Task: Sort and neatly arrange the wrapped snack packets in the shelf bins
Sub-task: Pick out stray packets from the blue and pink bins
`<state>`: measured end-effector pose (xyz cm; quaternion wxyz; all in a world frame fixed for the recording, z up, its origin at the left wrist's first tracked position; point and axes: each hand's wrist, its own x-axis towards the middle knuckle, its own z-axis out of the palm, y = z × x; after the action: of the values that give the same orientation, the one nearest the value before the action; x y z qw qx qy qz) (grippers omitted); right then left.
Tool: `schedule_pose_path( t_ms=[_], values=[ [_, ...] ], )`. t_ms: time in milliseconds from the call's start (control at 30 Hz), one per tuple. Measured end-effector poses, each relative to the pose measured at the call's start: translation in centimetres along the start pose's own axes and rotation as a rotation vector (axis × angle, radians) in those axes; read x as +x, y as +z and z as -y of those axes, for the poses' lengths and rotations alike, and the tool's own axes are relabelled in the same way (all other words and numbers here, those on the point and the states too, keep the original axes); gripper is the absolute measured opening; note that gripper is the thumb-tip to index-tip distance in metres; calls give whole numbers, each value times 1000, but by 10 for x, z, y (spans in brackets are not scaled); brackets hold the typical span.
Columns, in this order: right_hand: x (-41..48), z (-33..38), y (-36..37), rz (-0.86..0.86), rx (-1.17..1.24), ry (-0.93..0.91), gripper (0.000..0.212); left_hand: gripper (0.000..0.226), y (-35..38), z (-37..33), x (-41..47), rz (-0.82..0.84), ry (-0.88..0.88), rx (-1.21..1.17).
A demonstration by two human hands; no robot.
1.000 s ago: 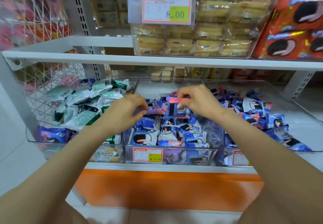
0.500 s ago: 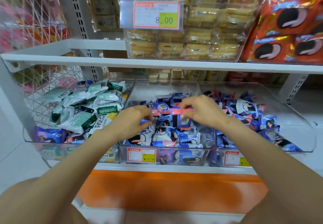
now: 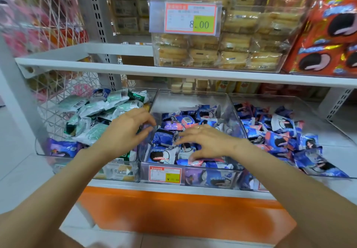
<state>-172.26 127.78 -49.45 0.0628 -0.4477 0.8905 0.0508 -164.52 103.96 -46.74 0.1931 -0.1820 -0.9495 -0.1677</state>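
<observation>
**Both hands over the middle bin of blue packets**

A white shelf unit fills the view, w/ an orange base panel under it. On the upper shelf stand a clear box of bread packs and, just right of it, red cookie bags.

On the lower shelf 3 clear bins sit side by side. The left bin holds a loose heap of green-white packets, plus 1 purple packet at its front left corner. The middle bin has blue packets jumbled at all angles, mostly toward the front. The right bin has more blue packets, scattered.

The right hand is palm down in the middle bin, fingers spread and relaxed, tips resting on the blue packets; it grasps nothing. The left hand hovers at the wall between the left and middle bins, fingers curled over the thumb. There's a purple blur by the tips, so I can't tell if it pinches anything.

A price tag reading 8.00 hangs on the bread box. A smaller label is on the middle bin's front. A ring shows on the right hand.
</observation>
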Motion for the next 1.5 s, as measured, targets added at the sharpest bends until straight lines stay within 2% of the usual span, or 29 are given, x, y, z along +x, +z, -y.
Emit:
schedule_pose_path(
  t_ms=[67,200,300,433,500,567,633,767,833,900,1167,1233,1333,1400,1500],
  values=[
    [13,1,9,82,-52,-7,58,26,-2,3,-3,-1,-6,10],
    [22,-13,9,-55,-193,10,34,17,0,0,-1,49,43,22],
    [25,-16,10,-83,-199,35,27,35,8,-12,8,261,71,70],
    [23,-23,-5,-179,-159,130,17,58,24,-21,27,536,97,309],
    [15,-32,-12,-224,-121,199,12,63,31,-23,32,667,83,428],
    [7,-39,-14,-248,-93,253,11,60,38,-22,35,728,76,466],
    [2,-41,-14,-256,-101,273,9,55,42,-22,37,691,81,469],
    [-1,-38,-17,-324,-158,296,14,44,44,-16,47,358,130,595],
    [-5,-36,-21,-366,-163,314,18,33,45,-13,52,225,136,559],
    [-10,-36,-24,-404,-132,334,19,26,45,-12,55,180,124,495],
    [-22,-44,-23,-439,20,359,20,35,39,-15,57,269,114,259],
    [-26,-46,-22,-440,52,364,19,44,37,-18,55,387,128,237],
    [-33,-48,-22,-424,99,359,14,61,44,-22,52,623,144,388],
    [-36,-49,-21,-415,139,365,11,69,46,-23,53,711,155,456],
    [-39,-50,-18,-429,159,363,13,82,45,-23,60,793,128,437]
  ],
)
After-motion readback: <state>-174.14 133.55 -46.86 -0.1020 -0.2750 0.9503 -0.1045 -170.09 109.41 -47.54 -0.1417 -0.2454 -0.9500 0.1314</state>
